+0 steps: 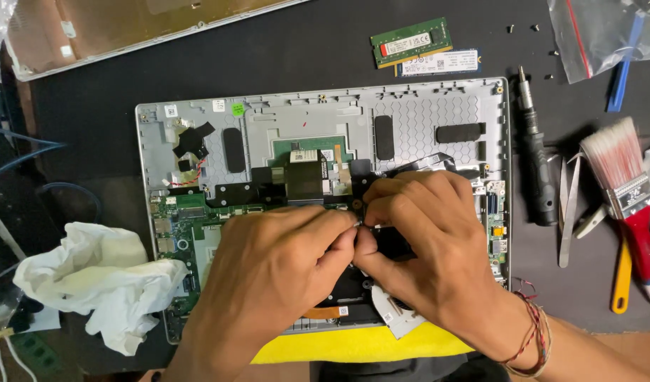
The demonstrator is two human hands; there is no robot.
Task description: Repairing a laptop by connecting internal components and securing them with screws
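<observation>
An opened laptop base (410, 120) lies on a dark mat, its silver inner shell and green circuit board (175, 233) exposed. My left hand (268, 283) and my right hand (431, 240) meet over the middle of the board, fingertips pinched together on something small and pale at the edge of a black part (392, 244). What the fingers grip is too small to make out. My right wrist wears thread bracelets.
A crumpled white cloth (99, 279) lies left of the laptop. Memory modules (412, 44) sit behind it. To the right are a black screwdriver (537, 170), tweezers (567, 212), a red-handled brush (625, 191), loose screws (534, 28) and a plastic bag (608, 32). A yellow sheet (353, 346) shows in front.
</observation>
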